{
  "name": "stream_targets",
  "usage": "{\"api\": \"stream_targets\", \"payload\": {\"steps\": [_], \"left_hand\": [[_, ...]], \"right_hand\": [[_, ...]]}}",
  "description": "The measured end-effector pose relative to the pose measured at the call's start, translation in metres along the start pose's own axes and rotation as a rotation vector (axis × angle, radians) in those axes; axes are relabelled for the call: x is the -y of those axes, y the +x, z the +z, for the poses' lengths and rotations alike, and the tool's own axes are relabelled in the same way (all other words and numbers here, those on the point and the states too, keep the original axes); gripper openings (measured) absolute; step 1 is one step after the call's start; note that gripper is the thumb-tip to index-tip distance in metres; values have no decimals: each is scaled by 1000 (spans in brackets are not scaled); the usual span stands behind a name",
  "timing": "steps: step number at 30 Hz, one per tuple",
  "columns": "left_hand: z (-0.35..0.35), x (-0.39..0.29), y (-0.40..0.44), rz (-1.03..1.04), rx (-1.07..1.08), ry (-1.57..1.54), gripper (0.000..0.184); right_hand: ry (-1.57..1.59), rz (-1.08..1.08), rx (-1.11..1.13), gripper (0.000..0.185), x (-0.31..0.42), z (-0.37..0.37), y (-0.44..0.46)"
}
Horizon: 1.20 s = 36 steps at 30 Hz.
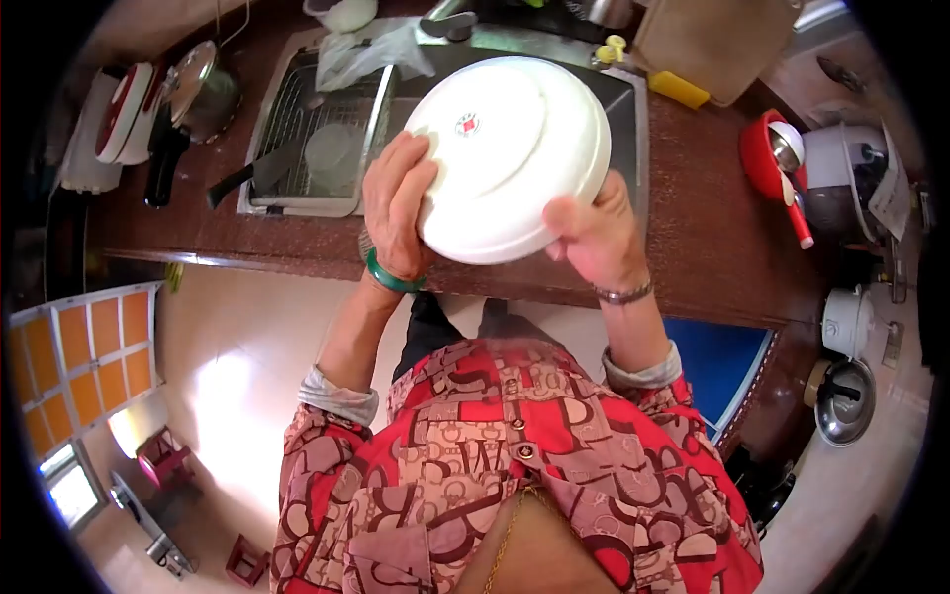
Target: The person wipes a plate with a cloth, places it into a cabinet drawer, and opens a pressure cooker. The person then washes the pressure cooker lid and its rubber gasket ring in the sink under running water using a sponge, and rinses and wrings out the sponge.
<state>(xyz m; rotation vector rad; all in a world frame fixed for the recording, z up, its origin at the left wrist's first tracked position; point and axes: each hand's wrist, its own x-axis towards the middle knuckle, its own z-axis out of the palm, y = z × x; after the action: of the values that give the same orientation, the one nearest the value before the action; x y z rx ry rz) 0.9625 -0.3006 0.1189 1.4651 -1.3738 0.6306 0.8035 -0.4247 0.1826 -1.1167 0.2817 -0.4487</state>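
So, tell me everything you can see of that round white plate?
The round, glossy white plate, seemingly ceramic, shows its underside: a circular ridge around a small red-and-dark mark. Held up, it partly hides the grey metal sink. The bare left hand grips its left edge, the bare right hand its lower-right edge.

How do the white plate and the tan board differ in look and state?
Shape: the white plate is round; the tan board has straight sides.
Marking: the white plate bears a small red mark; the tan board shows none in view.
Support: the left hand and right hand hold the white plate; neither touches the tan board.
Both turn a broad face to the camera.
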Motion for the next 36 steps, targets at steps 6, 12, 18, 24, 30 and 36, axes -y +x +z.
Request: {"api": "stream_targets", "payload": {"steps": [6,12,18,24,30,36], "left_hand": [[31,-36,-7,26,-20,-9,43],[40,-55,0,50,-10,-83,48],[45,-57,-3,66,-73,-158,51],[37,-56,0,43,10,-202,54],[30,-44,-5,-41,111,-240,39],[14,-30,-7,-213,324,-265,67]], "right_hand": [[-215,-4,167,25,49,-14,-45],[-207,-210,89,36,52,-6,-64],[-375,-230,86,34,62,3,-80],[-331,-255,21,35,60,12,-79],[-276,-95,-147,28,51,10,-72],[-41,-38,-433,26,15,-10,-73]]}}
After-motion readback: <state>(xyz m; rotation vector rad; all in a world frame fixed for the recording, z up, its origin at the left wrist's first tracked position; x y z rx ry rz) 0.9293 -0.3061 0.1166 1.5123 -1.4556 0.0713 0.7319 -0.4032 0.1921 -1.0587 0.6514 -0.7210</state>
